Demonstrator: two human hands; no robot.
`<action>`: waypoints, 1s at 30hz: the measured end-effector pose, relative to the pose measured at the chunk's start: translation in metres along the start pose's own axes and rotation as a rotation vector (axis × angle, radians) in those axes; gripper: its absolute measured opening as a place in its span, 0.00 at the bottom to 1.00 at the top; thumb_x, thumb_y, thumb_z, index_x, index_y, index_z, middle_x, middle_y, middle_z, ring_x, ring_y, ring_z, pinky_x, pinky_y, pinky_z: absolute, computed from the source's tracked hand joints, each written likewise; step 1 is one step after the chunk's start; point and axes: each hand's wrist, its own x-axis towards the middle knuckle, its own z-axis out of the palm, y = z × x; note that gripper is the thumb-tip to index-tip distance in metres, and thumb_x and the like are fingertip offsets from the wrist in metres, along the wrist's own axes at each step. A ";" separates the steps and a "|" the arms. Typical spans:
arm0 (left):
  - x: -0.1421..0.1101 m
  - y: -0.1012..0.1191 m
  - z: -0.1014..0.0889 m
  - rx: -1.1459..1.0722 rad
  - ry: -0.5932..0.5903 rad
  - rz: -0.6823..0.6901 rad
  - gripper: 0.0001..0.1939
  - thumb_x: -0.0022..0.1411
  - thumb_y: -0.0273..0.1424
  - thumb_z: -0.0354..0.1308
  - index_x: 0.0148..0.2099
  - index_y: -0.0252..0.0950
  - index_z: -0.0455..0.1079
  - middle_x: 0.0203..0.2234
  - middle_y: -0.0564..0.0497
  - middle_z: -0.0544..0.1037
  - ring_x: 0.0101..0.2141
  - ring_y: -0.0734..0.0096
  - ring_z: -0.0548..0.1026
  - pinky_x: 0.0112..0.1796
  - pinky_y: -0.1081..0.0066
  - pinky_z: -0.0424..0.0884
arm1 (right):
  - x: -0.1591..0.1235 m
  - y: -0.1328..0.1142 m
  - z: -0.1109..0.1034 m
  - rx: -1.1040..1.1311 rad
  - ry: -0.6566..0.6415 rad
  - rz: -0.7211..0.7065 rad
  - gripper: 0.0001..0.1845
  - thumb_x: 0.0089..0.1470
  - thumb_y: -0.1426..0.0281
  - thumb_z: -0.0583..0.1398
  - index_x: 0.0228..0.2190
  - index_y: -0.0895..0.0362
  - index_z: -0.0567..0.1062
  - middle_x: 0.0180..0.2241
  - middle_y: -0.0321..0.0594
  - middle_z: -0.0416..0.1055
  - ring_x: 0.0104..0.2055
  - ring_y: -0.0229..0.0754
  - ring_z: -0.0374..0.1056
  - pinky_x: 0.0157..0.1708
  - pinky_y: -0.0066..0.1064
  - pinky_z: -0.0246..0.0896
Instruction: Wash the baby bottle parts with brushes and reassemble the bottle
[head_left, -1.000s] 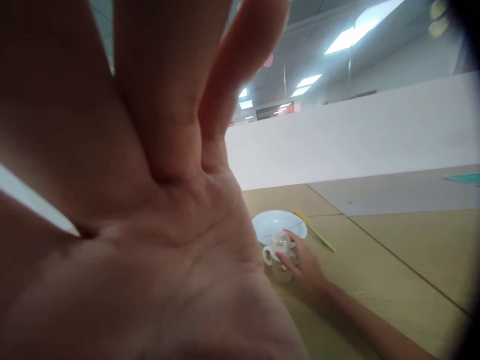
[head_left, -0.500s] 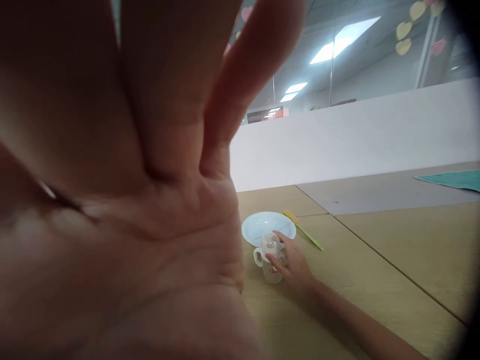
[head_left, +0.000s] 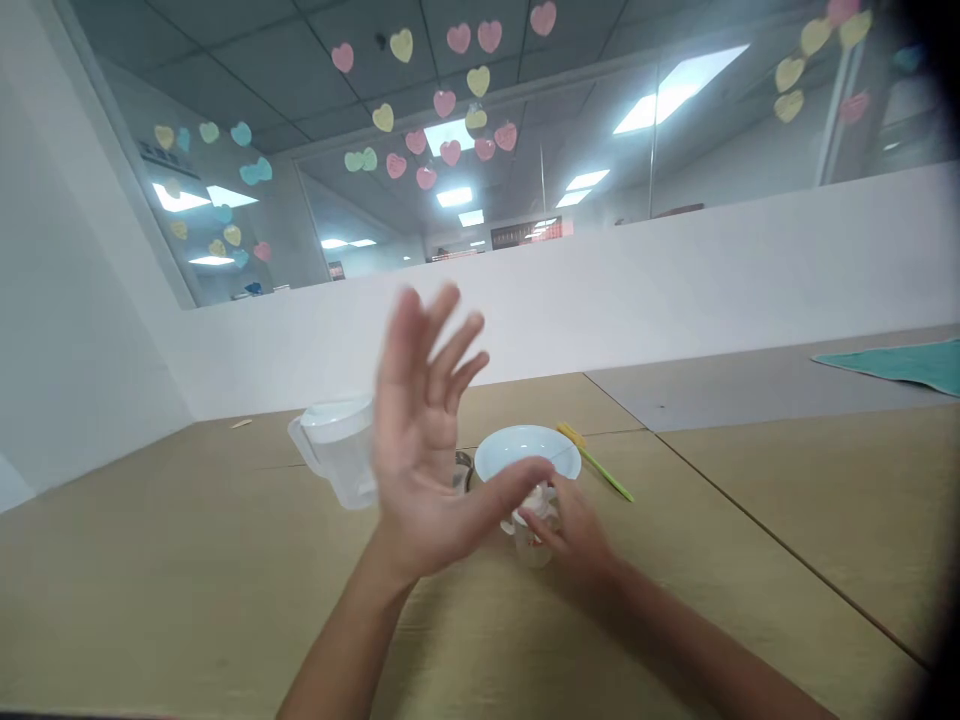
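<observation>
A clear baby bottle [head_left: 534,548] with white side handles stands on the table. My right hand [head_left: 581,525] is closed around its upper part from the right. Raised in front of the bottle, my left hand [head_left: 427,450] has its fingers spread and holds nothing; its thumb covers part of the bottle's top. Just behind the bottle lies a pale blue-white bowl [head_left: 517,445]. To the left is a translucent pitcher [head_left: 337,450] with a handle, partly hidden by my left hand. Between the pitcher and the bowl, a dark-rimmed glass-like object [head_left: 465,468] shows only in part.
Right of the bowl lies a brush [head_left: 600,468] with a green handle and yellow head. A teal cloth [head_left: 900,365] is at the far right. A small flat scrap [head_left: 241,424] lies at the left. A white wall [head_left: 720,270] borders the brown table [head_left: 187,580].
My left hand has moved away from the camera, down over the table, uncovering the pitcher and the window. My right hand stays at the bottle.
</observation>
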 end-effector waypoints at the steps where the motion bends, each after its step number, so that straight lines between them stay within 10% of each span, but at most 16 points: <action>1: -0.006 -0.015 0.003 -0.003 -0.052 -0.012 0.42 0.47 0.43 0.64 0.61 0.45 0.48 0.56 0.48 0.58 0.54 0.56 0.62 0.50 0.54 0.62 | 0.000 0.001 0.000 -0.010 -0.007 -0.026 0.26 0.50 0.59 0.57 0.49 0.57 0.65 0.45 0.45 0.68 0.46 0.48 0.65 0.45 0.41 0.62; 7: -0.085 -0.139 0.015 0.031 -0.085 -0.330 0.21 0.61 0.38 0.50 0.54 0.34 0.58 0.47 0.41 0.69 0.48 0.62 0.68 0.49 0.60 0.65 | -0.005 0.007 0.003 -0.033 -0.001 -0.045 0.28 0.52 0.61 0.56 0.52 0.57 0.59 0.47 0.47 0.66 0.48 0.48 0.64 0.45 0.41 0.62; 10: -0.117 -0.169 0.010 0.093 -0.204 -0.273 0.21 0.63 0.38 0.43 0.55 0.33 0.57 0.46 0.41 0.68 0.47 0.62 0.68 0.49 0.59 0.64 | -0.006 0.006 0.002 -0.020 -0.027 -0.003 0.27 0.52 0.61 0.56 0.52 0.56 0.58 0.47 0.46 0.66 0.48 0.47 0.64 0.45 0.40 0.63; 15: -0.140 -0.190 -0.003 0.308 -0.638 0.041 0.40 0.55 0.45 0.52 0.63 0.32 0.42 0.53 0.37 0.62 0.49 0.53 0.66 0.48 0.54 0.63 | -0.005 0.001 -0.002 0.121 -0.067 0.083 0.25 0.53 0.61 0.55 0.51 0.55 0.58 0.48 0.45 0.65 0.48 0.45 0.64 0.45 0.37 0.63; 30: -0.151 -0.195 0.014 0.556 -0.520 0.180 0.48 0.50 0.51 0.54 0.63 0.26 0.40 0.45 0.34 0.69 0.43 0.52 0.70 0.43 0.56 0.66 | 0.016 0.009 -0.004 0.396 0.291 0.281 0.28 0.49 0.62 0.58 0.51 0.55 0.61 0.48 0.45 0.64 0.49 0.46 0.61 0.48 0.39 0.58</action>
